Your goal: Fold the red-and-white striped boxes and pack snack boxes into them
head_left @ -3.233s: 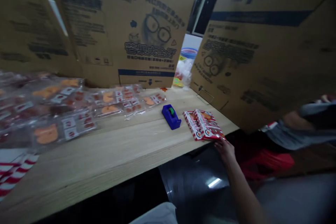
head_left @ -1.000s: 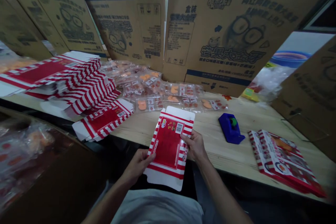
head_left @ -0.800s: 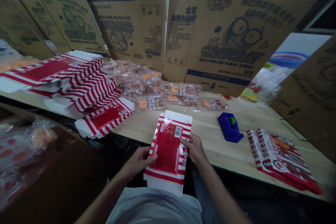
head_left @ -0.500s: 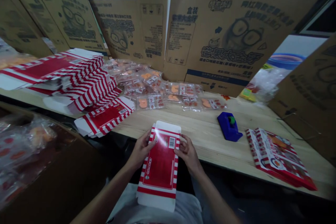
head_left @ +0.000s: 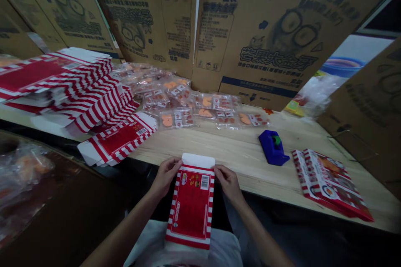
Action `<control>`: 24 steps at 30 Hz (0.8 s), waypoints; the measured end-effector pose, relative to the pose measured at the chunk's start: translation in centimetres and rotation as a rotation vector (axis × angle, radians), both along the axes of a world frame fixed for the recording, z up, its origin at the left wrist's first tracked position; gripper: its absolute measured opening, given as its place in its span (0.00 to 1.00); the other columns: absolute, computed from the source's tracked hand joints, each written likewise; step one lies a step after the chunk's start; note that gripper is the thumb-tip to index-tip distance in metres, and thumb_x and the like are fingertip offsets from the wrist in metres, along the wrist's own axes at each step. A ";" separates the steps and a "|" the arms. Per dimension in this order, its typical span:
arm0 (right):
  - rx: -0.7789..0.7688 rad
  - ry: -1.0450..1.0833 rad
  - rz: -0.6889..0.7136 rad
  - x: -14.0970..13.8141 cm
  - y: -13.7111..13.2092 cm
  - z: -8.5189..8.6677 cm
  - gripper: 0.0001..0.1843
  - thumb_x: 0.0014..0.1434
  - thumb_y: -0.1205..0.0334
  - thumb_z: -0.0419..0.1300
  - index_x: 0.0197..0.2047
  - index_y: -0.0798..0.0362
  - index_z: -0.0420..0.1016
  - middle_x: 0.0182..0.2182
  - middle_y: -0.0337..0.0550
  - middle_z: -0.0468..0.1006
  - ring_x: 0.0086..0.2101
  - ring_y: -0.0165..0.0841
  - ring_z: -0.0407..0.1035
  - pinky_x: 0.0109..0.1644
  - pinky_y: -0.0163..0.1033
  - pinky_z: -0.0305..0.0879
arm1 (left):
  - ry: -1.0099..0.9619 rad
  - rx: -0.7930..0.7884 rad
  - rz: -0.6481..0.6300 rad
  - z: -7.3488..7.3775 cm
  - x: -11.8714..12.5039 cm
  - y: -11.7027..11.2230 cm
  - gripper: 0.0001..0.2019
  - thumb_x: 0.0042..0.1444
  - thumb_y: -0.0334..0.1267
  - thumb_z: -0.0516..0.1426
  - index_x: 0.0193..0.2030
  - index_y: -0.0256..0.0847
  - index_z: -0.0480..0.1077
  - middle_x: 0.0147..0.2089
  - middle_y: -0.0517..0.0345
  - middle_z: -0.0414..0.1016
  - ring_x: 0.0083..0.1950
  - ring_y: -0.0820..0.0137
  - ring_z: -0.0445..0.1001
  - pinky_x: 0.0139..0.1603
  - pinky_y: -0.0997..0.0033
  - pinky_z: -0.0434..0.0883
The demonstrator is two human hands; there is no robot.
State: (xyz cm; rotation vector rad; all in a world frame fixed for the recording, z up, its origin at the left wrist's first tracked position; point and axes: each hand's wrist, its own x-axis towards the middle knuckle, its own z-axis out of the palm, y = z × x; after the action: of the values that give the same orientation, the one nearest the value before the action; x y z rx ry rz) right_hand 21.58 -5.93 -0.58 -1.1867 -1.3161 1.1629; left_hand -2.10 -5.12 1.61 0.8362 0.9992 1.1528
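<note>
Both my hands hold a flattened red-and-white striped carton (head_left: 191, 206) upright over the table's front edge, its lower end near my lap. My left hand (head_left: 166, 176) grips its upper left edge, and my right hand (head_left: 227, 182) grips its upper right edge. A white end flap (head_left: 198, 160) sticks up between my hands. The printed face shows a barcode and small food pictures. Behind the carton lie clear packets of orange snacks (head_left: 175, 117).
Stacked flat cartons (head_left: 78, 87) and a smaller pile (head_left: 117, 137) sit on the wooden table (head_left: 232, 144) at left. A blue tape dispenser (head_left: 272, 148) and red printed packages (head_left: 328, 183) lie at right. Cardboard sheets (head_left: 250, 29) stand behind the table.
The carton has turned in my hands, with its white flap now at the far end. My hands have shifted to its upper edges, and the view has tilted slightly.
</note>
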 end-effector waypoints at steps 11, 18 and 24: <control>-0.257 0.196 0.160 -1.0 2.0 2.8 0.19 0.51 0.54 0.68 0.45 0.49 0.75 0.34 0.37 0.78 0.34 0.33 0.73 0.40 0.36 0.70 | -0.038 -0.239 -0.104 0.4 -1.7 3.6 0.17 0.33 0.29 0.64 0.36 0.34 0.75 0.28 0.56 0.78 0.28 0.69 0.74 0.30 0.72 0.69; -0.081 -0.073 0.186 -0.5 1.7 2.3 0.13 0.59 0.51 0.62 0.37 0.51 0.79 0.37 0.43 0.81 0.39 0.36 0.74 0.43 0.37 0.69 | 0.145 -0.034 -0.166 0.2 -2.7 2.3 0.15 0.42 0.42 0.68 0.36 0.36 0.80 0.36 0.52 0.81 0.38 0.64 0.76 0.41 0.68 0.72; -0.086 -0.133 0.178 -0.9 1.3 2.7 0.16 0.60 0.48 0.60 0.32 0.52 0.79 0.33 0.44 0.81 0.35 0.37 0.74 0.39 0.38 0.69 | 0.431 0.132 -0.220 0.8 -2.8 2.3 0.14 0.52 0.48 0.62 0.26 0.38 0.79 0.29 0.54 0.77 0.32 0.68 0.72 0.33 0.73 0.67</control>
State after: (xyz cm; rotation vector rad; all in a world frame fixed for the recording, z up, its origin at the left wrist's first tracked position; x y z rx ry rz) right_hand 20.69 -4.59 2.12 -1.2464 -1.5093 1.2970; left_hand -4.92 -2.78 2.44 1.3037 1.1536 0.8732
